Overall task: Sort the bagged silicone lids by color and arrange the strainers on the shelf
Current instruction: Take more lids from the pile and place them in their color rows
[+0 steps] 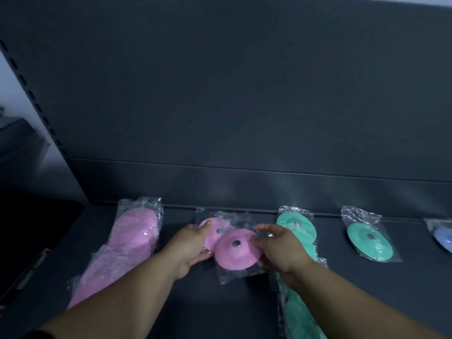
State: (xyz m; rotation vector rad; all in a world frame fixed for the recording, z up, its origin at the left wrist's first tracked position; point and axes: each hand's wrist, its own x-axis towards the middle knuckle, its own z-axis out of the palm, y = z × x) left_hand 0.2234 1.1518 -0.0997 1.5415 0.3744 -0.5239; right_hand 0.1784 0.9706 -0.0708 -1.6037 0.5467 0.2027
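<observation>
On the dark shelf (244, 302), the left hand (193, 245) grips the edge of the rear pink lid (212, 231), thumb on top. The right hand (278, 248) grips the right rim of the front pink lid (236, 249). This lid overlaps the rear one, dome and metal knob pointing up. Both are bagged. The pink row (132, 245) and green row (297, 228) each run lengthwise from front to back.

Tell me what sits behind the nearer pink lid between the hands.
A second bagged pink lid, its near edge hidden by the front pink lid and the left hand.
</observation>
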